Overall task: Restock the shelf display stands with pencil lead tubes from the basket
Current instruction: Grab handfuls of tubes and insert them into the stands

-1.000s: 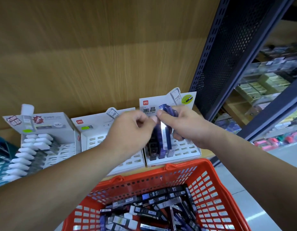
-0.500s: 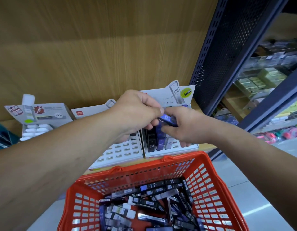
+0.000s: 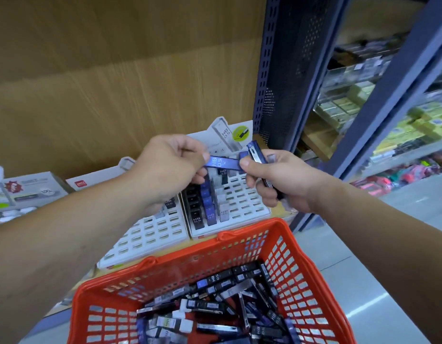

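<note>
Together the left hand [image 3: 170, 167] and right hand [image 3: 277, 180] pinch a glossy blue, flat-sided lead tube [image 3: 223, 163] printed HB 0.5, level between them, one end each. The right hand's curled fingers also clutch spare tubes [image 3: 255, 152]. Beneath sits a white slotted display stand [image 3: 242, 197] with black, blue and grey rows of tubes [image 3: 207, 202] upright. Nearer, an orange-red plastic lattice basket [image 3: 301, 269] holds a loose heap of tubes [image 3: 215, 306]. A wood-grain panel [image 3: 115, 95] backs the shelf.
</note>
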